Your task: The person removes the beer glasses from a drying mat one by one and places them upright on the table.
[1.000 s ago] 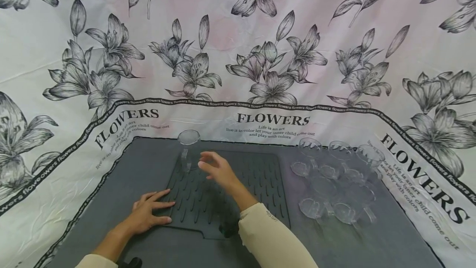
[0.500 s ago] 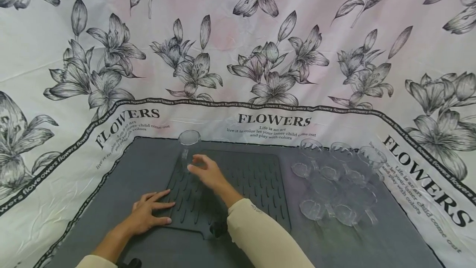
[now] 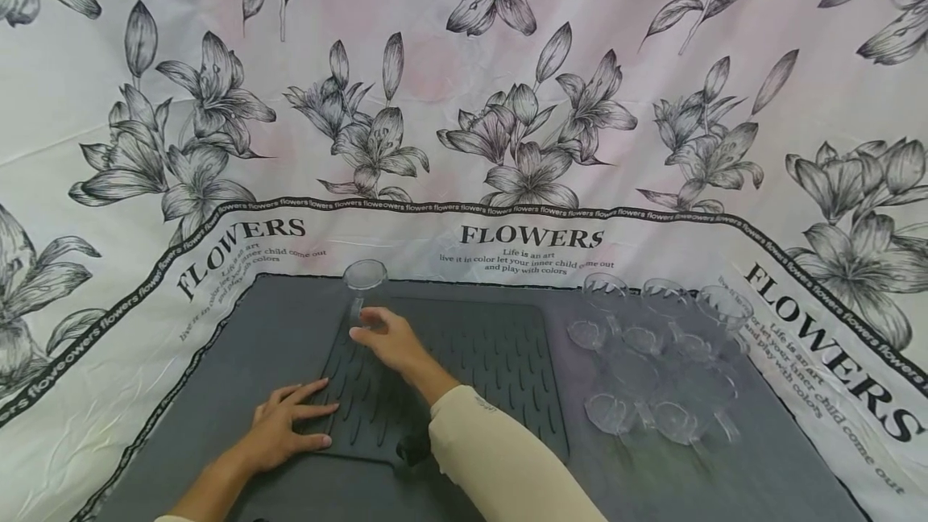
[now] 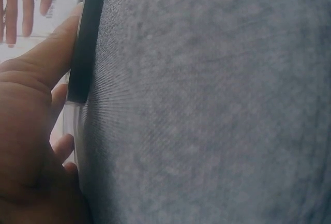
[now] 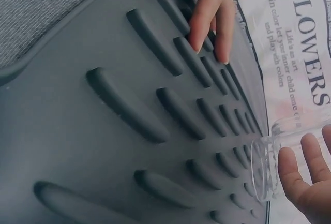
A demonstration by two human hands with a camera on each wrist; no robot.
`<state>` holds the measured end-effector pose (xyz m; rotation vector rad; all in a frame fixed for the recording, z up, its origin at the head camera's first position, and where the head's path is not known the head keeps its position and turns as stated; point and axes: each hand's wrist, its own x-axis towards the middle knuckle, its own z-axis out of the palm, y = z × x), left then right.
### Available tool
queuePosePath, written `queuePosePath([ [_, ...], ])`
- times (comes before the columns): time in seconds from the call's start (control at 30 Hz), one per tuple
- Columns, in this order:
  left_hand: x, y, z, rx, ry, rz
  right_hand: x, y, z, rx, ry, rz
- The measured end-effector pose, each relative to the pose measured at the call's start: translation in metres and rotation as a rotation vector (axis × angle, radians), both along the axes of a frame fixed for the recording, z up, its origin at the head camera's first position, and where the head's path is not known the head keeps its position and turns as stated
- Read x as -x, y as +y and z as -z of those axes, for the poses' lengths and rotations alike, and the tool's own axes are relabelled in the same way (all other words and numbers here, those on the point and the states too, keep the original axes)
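Observation:
A clear glass mug [image 3: 366, 274] stands at the far left corner of a dark ridged drying mat [image 3: 464, 377]. My right hand [image 3: 391, 341] is right at the mug's handle [image 3: 357, 311], thumb and forefinger close to it. In the right wrist view the fingers [image 5: 310, 154] of that hand are loosely extended and overlap the mug [image 5: 262, 169]. My left hand [image 3: 279, 433] lies flat with spread fingers at the mat's near left edge, fingertips on its border. The left wrist view shows its thumb [image 4: 57, 48] along the mat's edge [image 4: 88, 43].
Several more clear mugs [image 3: 631, 369] stand grouped on the grey tabletop [image 3: 732, 482] to the right of the mat. A white flower-printed cloth [image 3: 406, 240] rises behind the table and at both sides. A small black object [image 3: 413, 448] hangs below my right wrist.
My right hand has moved left to the mug's handle, its fingers drawing closer together. The left hand and the mugs stay in place; the head view has shifted slightly.

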<state>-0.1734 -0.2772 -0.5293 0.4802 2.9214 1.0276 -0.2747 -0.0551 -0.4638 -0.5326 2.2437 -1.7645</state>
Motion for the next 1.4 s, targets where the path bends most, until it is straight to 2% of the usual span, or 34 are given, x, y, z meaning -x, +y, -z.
queuePosePath([
  [0.3, 0.003, 0.005, 0.004, -0.03, 0.004, 0.005, 0.005, -0.003, 0.005, 0.028, -0.044, 0.049],
  [0.47, 0.003, 0.005, 0.002, -0.029, 0.008, -0.006, 0.008, -0.005, 0.005, 0.024, -0.065, 0.033],
  [0.8, 0.001, 0.004, -0.002, -0.031, -0.025, -0.007, 0.013, -0.012, 0.006, -0.006, -0.059, 0.043],
  [1.0, 0.0, 0.003, -0.002, -0.022, -0.023, -0.011, 0.015, -0.017, 0.006, -0.052, -0.031, 0.008],
  [1.23, 0.0, 0.002, 0.0, -0.009, 0.013, -0.002, 0.019, -0.022, 0.005, -0.001, -0.166, -0.035],
  [1.4, -0.001, 0.0, 0.0, -0.006, 0.004, -0.01, 0.021, -0.025, 0.011, 0.076, -0.155, -0.011],
])
